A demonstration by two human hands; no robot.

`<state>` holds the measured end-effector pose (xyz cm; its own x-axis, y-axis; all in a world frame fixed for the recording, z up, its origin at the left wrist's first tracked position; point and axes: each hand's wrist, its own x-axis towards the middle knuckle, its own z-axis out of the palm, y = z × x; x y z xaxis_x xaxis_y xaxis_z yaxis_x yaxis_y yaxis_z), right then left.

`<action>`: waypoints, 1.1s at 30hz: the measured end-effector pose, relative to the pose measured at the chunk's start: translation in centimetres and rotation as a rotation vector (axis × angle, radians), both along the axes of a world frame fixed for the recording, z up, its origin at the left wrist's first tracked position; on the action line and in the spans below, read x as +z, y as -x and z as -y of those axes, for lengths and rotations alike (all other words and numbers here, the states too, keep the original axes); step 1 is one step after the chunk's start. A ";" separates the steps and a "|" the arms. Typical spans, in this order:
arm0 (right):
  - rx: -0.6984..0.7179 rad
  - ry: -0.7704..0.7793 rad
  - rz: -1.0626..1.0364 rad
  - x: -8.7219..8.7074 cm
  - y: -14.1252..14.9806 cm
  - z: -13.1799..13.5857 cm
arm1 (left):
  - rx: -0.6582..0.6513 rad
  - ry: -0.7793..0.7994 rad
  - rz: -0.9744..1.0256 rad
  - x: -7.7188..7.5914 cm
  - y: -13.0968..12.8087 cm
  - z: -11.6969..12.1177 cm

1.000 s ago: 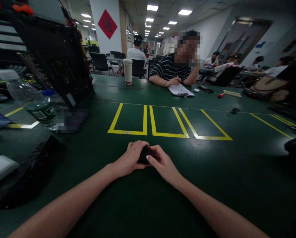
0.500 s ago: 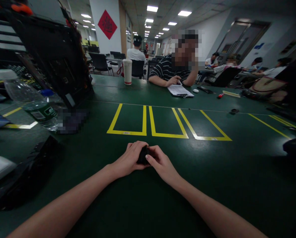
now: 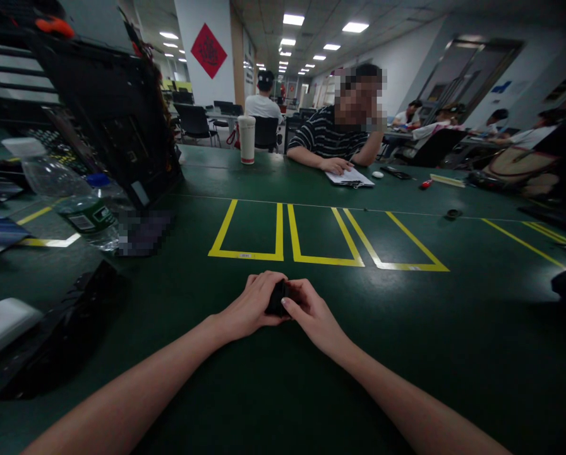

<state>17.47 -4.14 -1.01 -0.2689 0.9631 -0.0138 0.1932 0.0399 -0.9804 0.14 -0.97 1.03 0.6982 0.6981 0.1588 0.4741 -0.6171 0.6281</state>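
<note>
Both my hands rest together on the green table [image 3: 406, 328], just in front of me. My left hand [image 3: 249, 306] curls its fingers round a small black object [image 3: 277, 299]. My right hand [image 3: 311, 313] grips the same object from the other side, thumb pressed on it. Most of the object is hidden between my fingers. Beyond my hands lie three yellow taped boxes [image 3: 287, 234] on the table.
A plastic water bottle [image 3: 69, 199] and a black case [image 3: 107, 120] stand at the left; a black flat thing [image 3: 60, 335] and a white item [image 3: 1, 319] lie nearer. Across the table a person in a striped shirt [image 3: 328, 136] leans over a clipboard [image 3: 350, 178]; a white cup [image 3: 247, 139] stands nearby.
My hands stay closed on the black object in the same place. The view has shifted slightly; the person opposite has moved a hand on the clipboard.
</note>
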 end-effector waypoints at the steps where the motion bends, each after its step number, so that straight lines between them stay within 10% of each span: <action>1: 0.007 -0.011 0.010 0.1 0.0 0.1 | -0.005 -0.005 -0.001 0.1 0.0 0.0; 24: -0.038 -0.178 0.005 -1.0 0.2 0.4 | 0.012 -0.064 0.038 -1.0 0.0 -0.2; 33: -0.021 -0.012 -0.019 -0.5 0.2 0.1 | -0.016 -0.015 0.000 0.1 0.1 0.0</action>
<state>17.25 -4.20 -1.51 -0.2491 0.9685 0.0031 0.1755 0.0483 -0.9833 0.03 -0.92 1.12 0.7090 0.6846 0.1694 0.4642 -0.6339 0.6186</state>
